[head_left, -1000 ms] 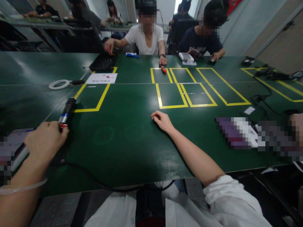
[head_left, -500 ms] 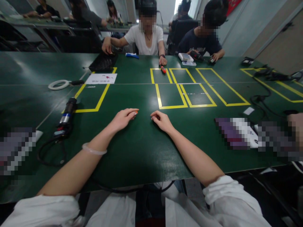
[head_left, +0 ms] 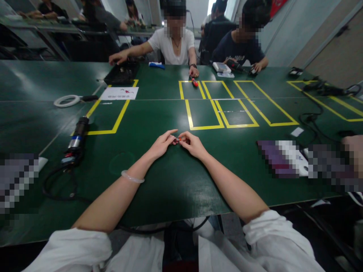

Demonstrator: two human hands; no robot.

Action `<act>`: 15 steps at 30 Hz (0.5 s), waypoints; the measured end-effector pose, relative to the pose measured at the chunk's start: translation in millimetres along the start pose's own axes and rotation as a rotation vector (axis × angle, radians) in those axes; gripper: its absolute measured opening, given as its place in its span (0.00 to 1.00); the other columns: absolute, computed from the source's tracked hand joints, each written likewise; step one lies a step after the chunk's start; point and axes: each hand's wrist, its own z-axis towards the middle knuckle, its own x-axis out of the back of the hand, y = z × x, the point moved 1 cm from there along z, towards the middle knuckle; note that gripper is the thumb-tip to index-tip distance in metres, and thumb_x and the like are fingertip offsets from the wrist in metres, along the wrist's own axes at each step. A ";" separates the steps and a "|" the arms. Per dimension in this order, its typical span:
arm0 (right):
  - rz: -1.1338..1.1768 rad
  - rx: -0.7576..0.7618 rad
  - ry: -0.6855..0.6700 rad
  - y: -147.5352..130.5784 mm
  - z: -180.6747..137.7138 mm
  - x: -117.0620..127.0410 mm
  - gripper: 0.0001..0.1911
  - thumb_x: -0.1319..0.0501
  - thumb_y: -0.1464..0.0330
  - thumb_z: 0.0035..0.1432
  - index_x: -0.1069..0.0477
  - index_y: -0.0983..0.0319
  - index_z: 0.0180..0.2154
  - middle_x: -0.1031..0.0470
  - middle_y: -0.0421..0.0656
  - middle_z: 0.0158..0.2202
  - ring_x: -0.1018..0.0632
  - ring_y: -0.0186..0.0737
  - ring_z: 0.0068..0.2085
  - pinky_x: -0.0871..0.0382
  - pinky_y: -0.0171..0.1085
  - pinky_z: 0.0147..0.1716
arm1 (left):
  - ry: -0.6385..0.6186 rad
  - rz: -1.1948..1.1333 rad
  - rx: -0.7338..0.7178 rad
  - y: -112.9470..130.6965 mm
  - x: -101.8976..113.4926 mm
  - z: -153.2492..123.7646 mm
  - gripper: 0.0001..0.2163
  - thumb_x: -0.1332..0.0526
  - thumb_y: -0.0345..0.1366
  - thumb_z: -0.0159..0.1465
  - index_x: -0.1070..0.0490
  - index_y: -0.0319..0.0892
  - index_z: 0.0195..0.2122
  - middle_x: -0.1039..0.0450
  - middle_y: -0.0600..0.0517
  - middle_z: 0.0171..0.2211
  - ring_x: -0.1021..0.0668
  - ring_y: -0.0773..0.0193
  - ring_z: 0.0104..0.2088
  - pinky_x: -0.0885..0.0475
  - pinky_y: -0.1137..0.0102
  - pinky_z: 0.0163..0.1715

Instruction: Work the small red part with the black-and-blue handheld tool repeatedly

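My left hand (head_left: pixel 161 144) and my right hand (head_left: pixel 193 144) meet fingertip to fingertip over the middle of the green table (head_left: pixel 176 181). Between the fingertips sits a tiny red piece (head_left: pixel 177 139), pinched from both sides; it is too small to name. A pale bangle (head_left: pixel 132 176) circles my left wrist. Both forearms rest on the table, white sleeves at the near edge.
A black and silver corded tool (head_left: pixel 76 139) lies at the left with its cable looped near it. Yellow tape boxes (head_left: pixel 221 109) mark the table beyond my hands. A white ring (head_left: pixel 67 101) and a paper sheet (head_left: pixel 119 93) lie far left. Two people sit across the table; cables trail at the right.
My left hand left the corded tool at the left, swung to the centre and now touches my right hand's fingertips. My right hand barely moved.
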 end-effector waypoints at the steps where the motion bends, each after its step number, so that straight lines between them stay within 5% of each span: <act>1: 0.007 0.008 0.008 -0.5 0.0 0.0 0.10 0.42 0.66 0.58 0.32 0.60 0.42 0.27 0.38 0.30 0.28 0.32 0.29 0.36 0.32 0.32 | 0.012 -0.017 0.012 0.5 -0.2 -0.5 0.23 0.47 0.44 0.65 0.36 0.37 0.59 0.28 0.51 0.32 0.26 0.63 0.37 0.32 0.65 0.45; 9: 0.004 -0.002 0.038 -6.0 -0.8 -0.3 0.09 0.42 0.64 0.58 0.33 0.60 0.41 0.27 0.38 0.30 0.29 0.32 0.29 0.36 0.32 0.31 | 0.036 -0.036 0.011 2.0 -2.5 -3.6 0.15 0.45 0.45 0.64 0.29 0.38 0.41 0.26 0.49 0.34 0.25 0.63 0.36 0.31 0.66 0.43; 15: -0.018 0.020 0.029 -4.1 -1.0 -0.8 0.09 0.42 0.65 0.59 0.32 0.60 0.41 0.27 0.38 0.32 0.29 0.32 0.29 0.36 0.32 0.31 | 0.031 0.002 0.027 1.8 -3.2 -5.4 0.16 0.39 0.46 0.60 0.29 0.39 0.41 0.25 0.48 0.37 0.24 0.62 0.37 0.31 0.66 0.41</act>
